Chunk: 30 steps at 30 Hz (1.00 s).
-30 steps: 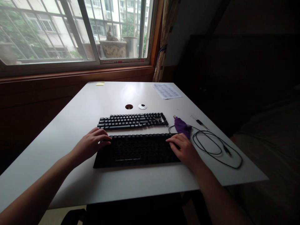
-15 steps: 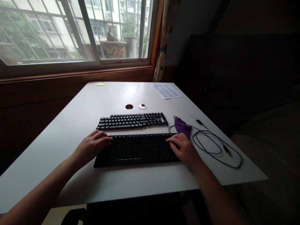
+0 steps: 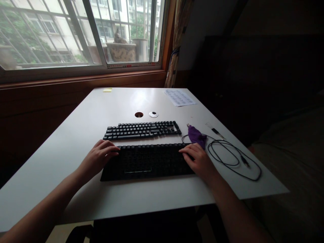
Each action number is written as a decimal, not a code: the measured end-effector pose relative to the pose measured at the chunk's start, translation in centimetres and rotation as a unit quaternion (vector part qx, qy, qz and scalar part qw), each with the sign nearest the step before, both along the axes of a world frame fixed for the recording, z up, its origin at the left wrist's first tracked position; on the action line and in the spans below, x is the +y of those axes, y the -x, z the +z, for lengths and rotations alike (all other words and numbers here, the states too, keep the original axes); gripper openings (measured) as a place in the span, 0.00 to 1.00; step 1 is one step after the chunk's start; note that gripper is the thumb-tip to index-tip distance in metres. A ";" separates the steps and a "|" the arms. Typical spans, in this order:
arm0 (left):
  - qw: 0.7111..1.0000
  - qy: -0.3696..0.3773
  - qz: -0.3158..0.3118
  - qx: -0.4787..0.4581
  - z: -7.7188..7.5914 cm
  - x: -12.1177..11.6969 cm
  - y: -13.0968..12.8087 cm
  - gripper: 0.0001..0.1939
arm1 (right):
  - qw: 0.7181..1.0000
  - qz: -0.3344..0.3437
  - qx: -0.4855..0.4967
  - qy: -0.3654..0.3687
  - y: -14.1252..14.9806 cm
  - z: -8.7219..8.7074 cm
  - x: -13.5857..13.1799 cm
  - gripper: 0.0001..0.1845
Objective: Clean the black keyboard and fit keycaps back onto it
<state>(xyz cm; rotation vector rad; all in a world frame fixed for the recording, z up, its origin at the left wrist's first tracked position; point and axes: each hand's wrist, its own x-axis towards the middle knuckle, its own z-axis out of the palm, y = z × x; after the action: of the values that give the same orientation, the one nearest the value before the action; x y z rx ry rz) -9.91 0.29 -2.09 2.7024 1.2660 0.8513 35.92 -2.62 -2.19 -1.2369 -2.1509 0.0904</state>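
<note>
A black keyboard [image 3: 141, 163] lies on the white table before me; its top row of keys stands up, while the dark area below looks bare of keycaps. My left hand [image 3: 102, 153] is at its upper left corner, fingers curled closed on the edge by the first key. At the upper right end, my right hand [image 3: 196, 157] has its fingers bent over the keyboard's top, fingertips close to the last keys of that row. Just behind, loose black keycaps [image 3: 141, 130] are set out in rows like a keyboard layout.
To the right lie a purple cloth [image 3: 196, 135], a coiled black cable [image 3: 225, 164] and a thin tool with a black handle [image 3: 215, 131]. Printed sheets [image 3: 180, 98], a yellow sticky note [image 3: 107, 90], a round cable hole [image 3: 139, 114] and its cover [image 3: 153, 114] are farther back.
The whole view has shifted very slightly. Both hands keep their places at the keyboard's two upper corners.
</note>
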 end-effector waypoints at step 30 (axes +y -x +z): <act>0.989 -0.070 0.009 0.127 2.2 -2.1 -1.9 0.11 | 1.000 -0.006 0.000 0.005 0.1 0.1 -0.1 0.10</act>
<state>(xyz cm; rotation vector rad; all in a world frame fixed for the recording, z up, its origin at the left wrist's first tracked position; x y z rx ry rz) -8.03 -1.78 0.12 2.9947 1.3205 0.6351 35.82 -2.72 -2.08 -1.2541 -2.1448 0.0957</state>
